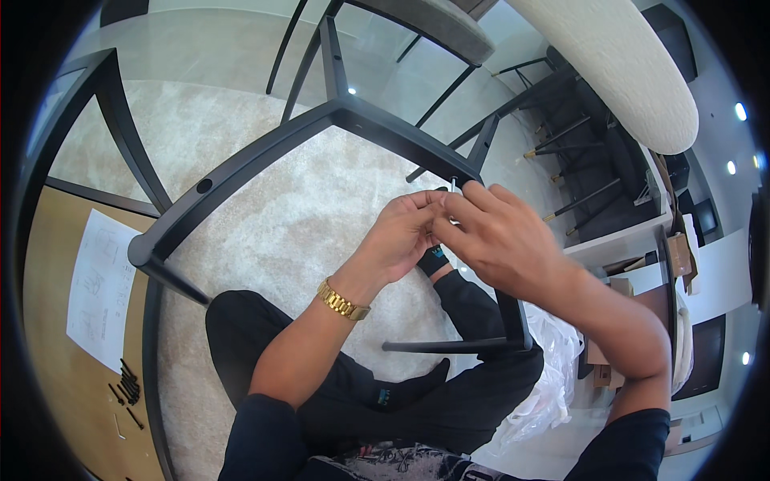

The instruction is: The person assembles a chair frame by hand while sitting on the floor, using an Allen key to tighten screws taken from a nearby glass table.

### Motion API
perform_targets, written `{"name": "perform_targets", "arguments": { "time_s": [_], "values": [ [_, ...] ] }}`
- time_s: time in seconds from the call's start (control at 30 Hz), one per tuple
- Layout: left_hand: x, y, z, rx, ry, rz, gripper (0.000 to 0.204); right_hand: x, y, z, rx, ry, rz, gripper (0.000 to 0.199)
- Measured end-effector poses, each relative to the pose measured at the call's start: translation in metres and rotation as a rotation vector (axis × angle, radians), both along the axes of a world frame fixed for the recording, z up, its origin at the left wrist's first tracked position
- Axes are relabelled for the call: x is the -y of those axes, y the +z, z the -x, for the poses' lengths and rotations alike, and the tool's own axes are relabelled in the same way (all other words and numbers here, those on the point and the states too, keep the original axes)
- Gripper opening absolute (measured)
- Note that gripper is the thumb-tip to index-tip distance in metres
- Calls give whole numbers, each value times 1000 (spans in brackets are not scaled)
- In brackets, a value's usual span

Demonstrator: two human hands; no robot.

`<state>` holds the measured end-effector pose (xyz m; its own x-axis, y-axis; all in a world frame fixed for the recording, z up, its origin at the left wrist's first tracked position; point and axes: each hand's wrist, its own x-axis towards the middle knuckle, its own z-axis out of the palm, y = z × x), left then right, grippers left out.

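Both hands meet at the right end of a dark metal chair frame, just below its rail. My right hand is closed, its thumb and fingers pinching around a thin silvery rod whose upper end reaches the rail; its exact kind is hard to make out. Pressed close beside it, my left hand has its fingertips pinched together, and whatever they hold is hidden. A gold watch circles my left wrist. The frame stands over my folded legs.
At left, a wooden-topped table carries a printed instruction sheet, several black bolts and a small hex key. A grey-seated chair stands ahead. Dark chairs and clear plastic wrapping are at right.
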<state>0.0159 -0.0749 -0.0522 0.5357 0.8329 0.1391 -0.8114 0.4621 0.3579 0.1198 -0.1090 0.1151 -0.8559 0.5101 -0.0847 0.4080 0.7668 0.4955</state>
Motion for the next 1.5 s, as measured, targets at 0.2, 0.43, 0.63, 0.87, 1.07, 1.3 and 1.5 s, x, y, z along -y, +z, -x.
{"name": "perform_targets", "arguments": {
  "time_s": [0.2, 0.43, 0.63, 0.87, 1.07, 1.3, 1.5],
  "values": [
    [-1, -12, -7, 176, -118, 50, 22, -15, 22, 5, 41, -106, 308, 18],
    [4, -10, -11, 124, -34, -13, 22, -14, 21, -13, -235, -343, 361, 13],
    [8, -11, -11, 185, -112, -92, 19, -10, 14, -17, -380, -281, 244, 16],
    [8, -8, -12, 3, 24, -173, 23, -1, 4, -30, -132, -283, 150, 15],
    [17, 2, -21, 78, 75, -109, 25, 1, -6, -43, -464, -381, 312, 15],
    [32, 27, -18, 12, 58, 47, 29, 34, -29, -78, -1116, -519, 367, 41],
    [42, 28, -26, -33, 253, 51, 30, 57, -78, -105, -1749, -626, 941, 47]
  ]
}}
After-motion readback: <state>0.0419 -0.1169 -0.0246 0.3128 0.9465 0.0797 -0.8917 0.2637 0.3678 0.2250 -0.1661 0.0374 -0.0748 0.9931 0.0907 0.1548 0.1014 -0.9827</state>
